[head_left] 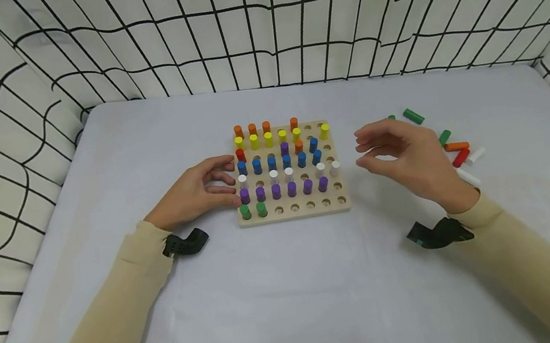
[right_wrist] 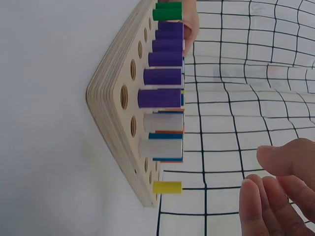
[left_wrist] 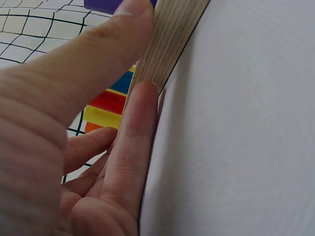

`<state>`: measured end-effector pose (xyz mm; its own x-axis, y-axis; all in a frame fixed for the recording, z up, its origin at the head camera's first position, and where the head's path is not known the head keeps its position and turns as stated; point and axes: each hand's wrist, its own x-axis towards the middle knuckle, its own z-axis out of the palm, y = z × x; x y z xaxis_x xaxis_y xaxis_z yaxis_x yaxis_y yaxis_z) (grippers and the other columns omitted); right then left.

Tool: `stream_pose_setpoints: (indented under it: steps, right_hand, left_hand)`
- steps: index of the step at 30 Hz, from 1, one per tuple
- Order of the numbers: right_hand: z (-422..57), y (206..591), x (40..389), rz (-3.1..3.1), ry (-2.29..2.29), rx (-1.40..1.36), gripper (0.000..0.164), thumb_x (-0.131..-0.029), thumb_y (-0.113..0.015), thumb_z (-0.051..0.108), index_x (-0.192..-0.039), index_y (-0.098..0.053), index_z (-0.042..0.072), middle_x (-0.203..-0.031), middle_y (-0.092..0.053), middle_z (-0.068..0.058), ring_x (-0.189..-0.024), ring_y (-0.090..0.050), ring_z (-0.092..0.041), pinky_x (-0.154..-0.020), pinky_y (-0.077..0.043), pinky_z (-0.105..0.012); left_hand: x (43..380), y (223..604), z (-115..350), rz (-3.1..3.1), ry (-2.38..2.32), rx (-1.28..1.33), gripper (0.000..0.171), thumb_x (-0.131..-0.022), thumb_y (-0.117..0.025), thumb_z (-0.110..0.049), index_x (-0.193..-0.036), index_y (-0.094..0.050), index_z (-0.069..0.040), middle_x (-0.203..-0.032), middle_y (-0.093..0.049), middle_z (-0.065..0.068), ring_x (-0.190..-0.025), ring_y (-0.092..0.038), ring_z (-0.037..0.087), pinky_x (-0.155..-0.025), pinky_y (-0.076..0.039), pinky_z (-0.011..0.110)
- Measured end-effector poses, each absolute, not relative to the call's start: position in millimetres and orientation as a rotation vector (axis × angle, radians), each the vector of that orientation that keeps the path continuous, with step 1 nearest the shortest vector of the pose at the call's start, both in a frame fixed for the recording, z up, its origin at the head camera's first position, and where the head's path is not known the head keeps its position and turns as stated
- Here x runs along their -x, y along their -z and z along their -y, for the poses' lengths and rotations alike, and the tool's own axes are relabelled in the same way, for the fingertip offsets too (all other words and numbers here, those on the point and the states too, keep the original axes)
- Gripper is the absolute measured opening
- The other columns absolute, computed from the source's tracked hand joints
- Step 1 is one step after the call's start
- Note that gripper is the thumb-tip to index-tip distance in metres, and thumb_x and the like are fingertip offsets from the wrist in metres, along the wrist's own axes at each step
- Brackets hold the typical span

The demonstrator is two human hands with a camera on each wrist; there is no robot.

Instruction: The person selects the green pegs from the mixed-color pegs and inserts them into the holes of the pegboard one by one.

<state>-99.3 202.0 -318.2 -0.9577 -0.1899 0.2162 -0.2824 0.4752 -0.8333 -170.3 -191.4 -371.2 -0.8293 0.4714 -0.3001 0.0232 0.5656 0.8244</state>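
Observation:
A light wooden pegboard (head_left: 294, 215) lies flat on the table, with rows of coloured pegs upright in its holes. My left hand (head_left: 197, 189) rests against the board's left side, fingers and thumb touching its edge; the left wrist view shows the index finger (left_wrist: 135, 128) along the layered wood. Two green pegs (head_left: 262, 209) stand in the front row, left, beside bare holes. Behind them runs a row of purple pegs (head_left: 276, 192). To the right of the board my right hand (head_left: 406, 158) hovers, thumb and fingertips apart and nothing between them.
Several loose pegs lie beyond and beside the right hand, among them a green peg (head_left: 413, 116), an orange peg (head_left: 457, 146), a red peg (head_left: 461, 158) and a white peg (head_left: 475, 156). Black wire grid (head_left: 249, 33) fences the table's back and sides.

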Motion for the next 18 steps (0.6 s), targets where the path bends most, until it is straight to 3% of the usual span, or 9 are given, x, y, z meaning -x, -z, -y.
stream_pose_setpoints:
  steps: [10,18]
  right_hand:
    - [-223.9,320.7,95.7,2.553,-1.608,-0.303,0.039,-0.087,-0.080,-0.001,-0.124,-0.069,0.004,-0.111,-0.072,0.007,-0.094,-0.074,-0.002,-0.089,-0.061,-0.014]
    - [-244.4,320.8,95.9,2.513,-1.551,-0.262,0.038,-0.085,-0.080,-0.004,-0.121,-0.069,-0.002,-0.107,-0.074,0.006,-0.092,-0.074,-0.002,-0.089,-0.060,-0.012]
  left_hand:
    - [170.9,372.5,193.1,-2.300,-1.215,-0.409,0.091,-0.086,-0.086,-0.027,-0.160,-0.035,-0.013,-0.139,-0.059,0.010,-0.122,-0.070,0.024,-0.110,-0.055,0.033]
    - [171.4,372.9,192.7,-2.300,-1.216,-0.411,0.090,-0.086,-0.086,-0.026,-0.159,-0.035,-0.013,-0.138,-0.059,0.011,-0.122,-0.070,0.025,-0.110,-0.055,0.033]
